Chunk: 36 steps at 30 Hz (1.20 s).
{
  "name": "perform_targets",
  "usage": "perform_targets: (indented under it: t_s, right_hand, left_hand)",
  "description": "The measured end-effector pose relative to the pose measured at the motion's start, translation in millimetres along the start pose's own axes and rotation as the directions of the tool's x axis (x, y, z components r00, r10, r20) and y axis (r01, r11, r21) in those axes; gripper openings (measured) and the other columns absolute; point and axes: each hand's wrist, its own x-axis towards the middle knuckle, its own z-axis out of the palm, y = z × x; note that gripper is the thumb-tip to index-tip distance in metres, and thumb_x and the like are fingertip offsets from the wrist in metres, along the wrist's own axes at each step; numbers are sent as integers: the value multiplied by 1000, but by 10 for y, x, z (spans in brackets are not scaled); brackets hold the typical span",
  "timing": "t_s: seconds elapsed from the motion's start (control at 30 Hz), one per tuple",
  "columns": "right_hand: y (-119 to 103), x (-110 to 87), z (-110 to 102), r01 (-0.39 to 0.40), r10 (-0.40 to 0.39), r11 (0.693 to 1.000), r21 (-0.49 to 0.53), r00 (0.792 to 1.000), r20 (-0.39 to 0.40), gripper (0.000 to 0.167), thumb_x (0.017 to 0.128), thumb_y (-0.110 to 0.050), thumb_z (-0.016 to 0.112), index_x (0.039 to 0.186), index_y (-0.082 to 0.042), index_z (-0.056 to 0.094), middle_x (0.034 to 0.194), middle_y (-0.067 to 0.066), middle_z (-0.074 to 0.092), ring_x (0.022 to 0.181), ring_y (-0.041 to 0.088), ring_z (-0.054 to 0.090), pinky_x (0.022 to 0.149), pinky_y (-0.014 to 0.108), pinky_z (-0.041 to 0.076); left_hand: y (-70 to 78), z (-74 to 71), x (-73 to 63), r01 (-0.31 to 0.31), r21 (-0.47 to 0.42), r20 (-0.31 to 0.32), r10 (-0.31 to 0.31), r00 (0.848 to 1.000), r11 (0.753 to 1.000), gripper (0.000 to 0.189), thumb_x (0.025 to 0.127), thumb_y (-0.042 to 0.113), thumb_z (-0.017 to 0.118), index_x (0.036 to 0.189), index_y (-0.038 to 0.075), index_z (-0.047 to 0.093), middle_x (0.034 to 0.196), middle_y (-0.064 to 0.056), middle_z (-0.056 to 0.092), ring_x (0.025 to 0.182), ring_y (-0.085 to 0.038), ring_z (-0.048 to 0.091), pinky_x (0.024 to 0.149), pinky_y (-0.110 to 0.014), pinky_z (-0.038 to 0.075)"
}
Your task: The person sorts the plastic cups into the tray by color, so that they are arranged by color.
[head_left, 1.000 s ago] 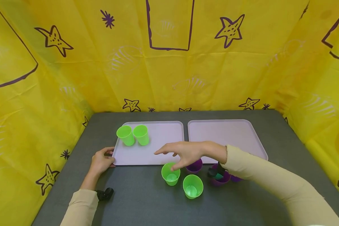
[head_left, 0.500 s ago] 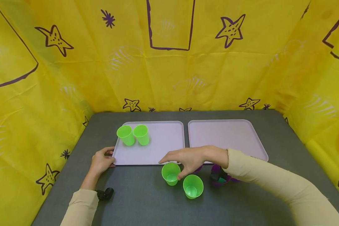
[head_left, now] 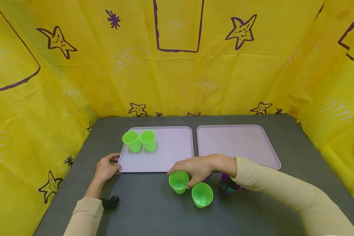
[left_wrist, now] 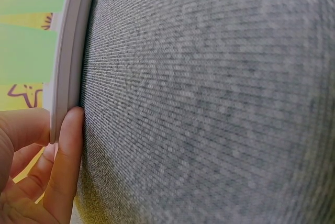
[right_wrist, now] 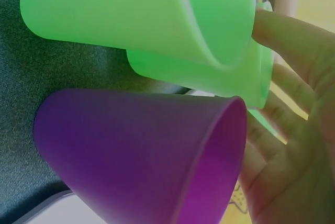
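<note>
At lower centre, the right hand [head_left: 196,168], fingers spread, straddles a green cup [head_left: 178,183], grip unclear, half-hiding purple cups [right_wrist: 125,145]. The left hand [head_left: 106,168] pinches a lilac tray [head_left: 165,159].

Gave room over right tray [head_left: 236,141] and front table [head_left: 147,216]. Was crowded at right hand [head_left: 199,168], around far cup [head_left: 178,183], by near cup [head_left: 202,195] and purple cup [right_wrist: 131,150].

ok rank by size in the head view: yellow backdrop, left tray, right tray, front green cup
1. Yellow backdrop
2. Left tray and right tray: too alike to rank, right hand covering part of each
3. Front green cup
</note>
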Motion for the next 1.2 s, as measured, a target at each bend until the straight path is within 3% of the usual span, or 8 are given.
perform_targets:
  t_s: [0.27, 0.5, 0.73, 1.2]
  right_hand:
    - [10, 1, 16, -33, 34, 999, 34, 999, -22, 66, 79, -22, 70, 137, -18, 39, 127, -5, 49, 110, 6, 47, 100, 18, 38]
    - [8, -9, -18, 3, -1, 999, 41, 999, -54, 67, 79, -22, 70, 137, -14, 38, 127, -2, 49, 106, 7, 47, 95, 16, 40]
    - [8, -5, -85, 11, -3, 995, 101, 997, -79, 67, 80, -20, 70, 137, -11, 38, 130, 3, 47, 109, 11, 49, 84, 17, 50]
    - [76, 43, -260, -8, 22, 995, 100, 989, -146, 67, 79, -18, 70, 138, -9, 38, 132, 6, 47, 113, 14, 48, 85, 22, 51]
  left_hand:
    - [11, 3, -10, -3, -17, -4, 3, 1000, 1000, 51, 72, -9, 57, 123, -7, 51, 105, -26, 53, 75, -19, 61, 54, -31, 58]
    - [17, 4, -23, -6, -21, -4, 6, 1000, 1000, 51, 72, -9, 56, 123, -7, 50, 106, -27, 53, 75, -19, 61, 54, -31, 58]
    - [14, 6, -27, -16, -20, -5, 16, 1000, 1000, 51, 72, -9, 56, 123, -8, 51, 105, -27, 53, 75, -19, 62, 53, -31, 58]
    - [10, 0, -20, -4, -28, -1, 4, 1000, 1000, 51, 72, -9, 56, 123, -7, 50, 106, -27, 53, 75, -18, 61, 54, -30, 58]
